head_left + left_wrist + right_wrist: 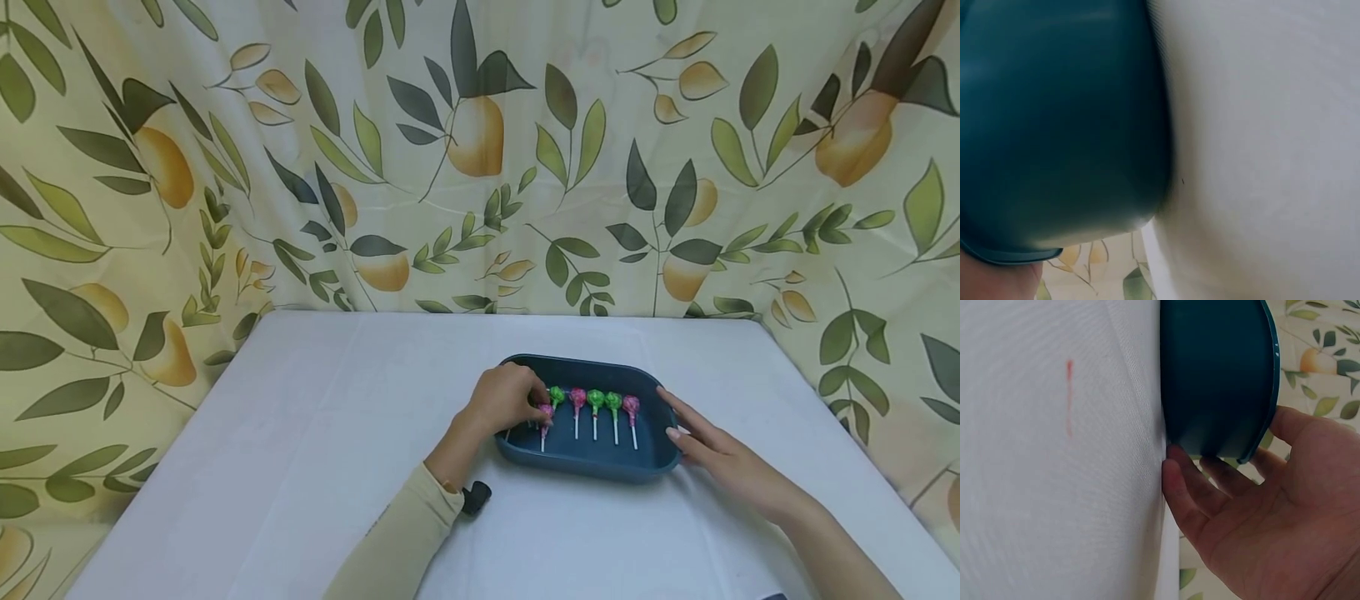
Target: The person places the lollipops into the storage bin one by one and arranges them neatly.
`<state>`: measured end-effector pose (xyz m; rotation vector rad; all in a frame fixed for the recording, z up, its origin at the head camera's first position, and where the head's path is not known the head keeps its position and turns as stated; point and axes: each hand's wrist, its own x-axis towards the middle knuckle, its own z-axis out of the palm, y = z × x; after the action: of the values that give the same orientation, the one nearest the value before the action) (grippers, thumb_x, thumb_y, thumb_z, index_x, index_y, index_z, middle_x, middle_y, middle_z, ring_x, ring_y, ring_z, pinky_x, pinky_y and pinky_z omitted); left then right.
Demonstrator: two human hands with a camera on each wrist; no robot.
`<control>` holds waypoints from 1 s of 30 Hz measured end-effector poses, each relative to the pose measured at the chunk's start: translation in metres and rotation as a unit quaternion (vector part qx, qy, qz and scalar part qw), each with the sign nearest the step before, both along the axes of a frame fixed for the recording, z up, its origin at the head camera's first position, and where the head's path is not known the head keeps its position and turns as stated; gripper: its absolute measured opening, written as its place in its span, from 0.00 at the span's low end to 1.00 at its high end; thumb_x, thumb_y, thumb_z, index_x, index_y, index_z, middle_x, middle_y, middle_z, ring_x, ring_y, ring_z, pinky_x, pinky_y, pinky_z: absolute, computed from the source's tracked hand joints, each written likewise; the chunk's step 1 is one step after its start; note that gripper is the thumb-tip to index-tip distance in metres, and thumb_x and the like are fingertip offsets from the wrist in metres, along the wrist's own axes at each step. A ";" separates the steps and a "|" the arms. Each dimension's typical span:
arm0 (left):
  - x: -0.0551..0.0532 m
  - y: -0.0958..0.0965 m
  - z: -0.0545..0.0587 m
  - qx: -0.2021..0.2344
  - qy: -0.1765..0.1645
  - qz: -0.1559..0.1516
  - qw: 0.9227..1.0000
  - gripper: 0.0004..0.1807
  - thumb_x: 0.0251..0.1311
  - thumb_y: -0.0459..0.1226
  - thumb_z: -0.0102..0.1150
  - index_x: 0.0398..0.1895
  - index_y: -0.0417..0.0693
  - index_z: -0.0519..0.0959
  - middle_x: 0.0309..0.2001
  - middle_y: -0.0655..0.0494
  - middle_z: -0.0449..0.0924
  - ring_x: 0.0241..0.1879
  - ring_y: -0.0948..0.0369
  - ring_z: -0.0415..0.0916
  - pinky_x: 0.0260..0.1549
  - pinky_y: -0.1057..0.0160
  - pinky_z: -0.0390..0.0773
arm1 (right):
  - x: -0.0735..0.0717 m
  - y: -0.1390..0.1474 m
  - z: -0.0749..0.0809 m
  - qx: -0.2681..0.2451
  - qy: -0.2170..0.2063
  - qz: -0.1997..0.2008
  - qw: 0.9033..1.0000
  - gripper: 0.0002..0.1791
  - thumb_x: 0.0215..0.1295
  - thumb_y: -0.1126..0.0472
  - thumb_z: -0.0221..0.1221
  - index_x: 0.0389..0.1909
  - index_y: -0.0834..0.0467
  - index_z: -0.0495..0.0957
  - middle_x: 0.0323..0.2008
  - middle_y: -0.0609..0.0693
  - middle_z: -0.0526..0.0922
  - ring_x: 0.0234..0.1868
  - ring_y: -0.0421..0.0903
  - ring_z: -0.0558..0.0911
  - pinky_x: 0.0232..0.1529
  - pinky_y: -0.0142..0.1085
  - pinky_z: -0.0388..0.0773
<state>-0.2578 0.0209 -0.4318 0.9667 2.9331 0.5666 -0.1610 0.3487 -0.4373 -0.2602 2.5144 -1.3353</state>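
A dark blue tray (585, 471) with rounded corners stands on the white-covered table. Inside it several lollipops with green or pink wrappers lie in a row, their white sticks toward the near side. My left hand (508, 398) reaches over the tray's left end, and its thumb and fingers pinch a pink lollipop (545, 412); other sticks beside it are partly hidden. At the opposite end, my right hand (723, 458) holds the tray by its rim and outer wall. The right wrist view shows this hand (1279, 506) with bent fingers against the tray's end (1219, 375).
A white cloth (337, 442) covers the table. Behind it hangs a curtain (480, 167) printed with leaves and fruit. A small black object (476, 498) sits by my left wrist. Part of a dark item (774, 596) shows at the bottom edge.
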 end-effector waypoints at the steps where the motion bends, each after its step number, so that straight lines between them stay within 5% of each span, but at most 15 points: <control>1: 0.000 0.000 -0.001 -0.005 0.003 0.000 1.000 0.12 0.52 0.51 0.80 0.36 0.58 0.92 0.33 0.71 0.86 0.35 0.70 0.75 0.32 0.67 0.75 | 0.000 0.000 0.000 0.001 -0.001 -0.001 1.000 0.36 0.83 0.45 0.47 0.84 0.38 0.44 0.82 0.61 0.40 0.77 0.71 0.50 0.51 0.24 0.70; 14: 0.001 0.004 -0.001 -0.035 0.016 0.015 0.999 0.13 0.51 0.53 0.80 0.35 0.58 0.92 0.28 0.71 0.83 0.31 0.70 0.73 0.30 0.67 0.73 | -0.001 -0.001 0.001 0.019 -0.008 -0.005 1.000 0.36 0.83 0.43 0.47 0.84 0.37 0.43 0.82 0.62 0.40 0.76 0.72 0.52 0.51 0.26 0.70; 21: 0.001 0.004 -0.001 -0.035 0.015 0.015 0.999 0.14 0.51 0.53 0.80 0.35 0.58 0.92 0.28 0.71 0.84 0.32 0.70 0.74 0.30 0.67 0.73 | -0.001 -0.002 0.002 0.022 -0.015 -0.006 1.000 0.37 0.83 0.43 0.46 0.85 0.39 0.42 0.82 0.63 0.40 0.76 0.72 0.53 0.61 0.51 0.74; 26: 0.002 0.003 -0.001 -0.024 0.010 0.015 1.000 0.14 0.52 0.53 0.80 0.36 0.57 0.92 0.27 0.70 0.83 0.32 0.70 0.73 0.30 0.67 0.73 | -0.001 -0.003 0.001 0.019 -0.017 -0.007 1.000 0.37 0.83 0.43 0.47 0.85 0.39 0.42 0.82 0.63 0.40 0.76 0.71 0.54 0.55 0.36 0.73; 30: 0.001 0.002 -0.001 -0.012 0.009 0.016 1.000 0.14 0.53 0.53 0.79 0.38 0.57 0.92 0.30 0.69 0.84 0.33 0.69 0.73 0.30 0.68 0.73 | -0.001 -0.003 0.002 0.022 -0.015 -0.007 1.000 0.37 0.83 0.43 0.47 0.85 0.39 0.43 0.82 0.63 0.41 0.75 0.71 0.56 0.56 0.41 0.74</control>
<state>-0.2564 0.0231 -0.4325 0.9286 2.9697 0.5242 -0.1617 0.3453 -0.4355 -0.2108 2.5221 -1.2782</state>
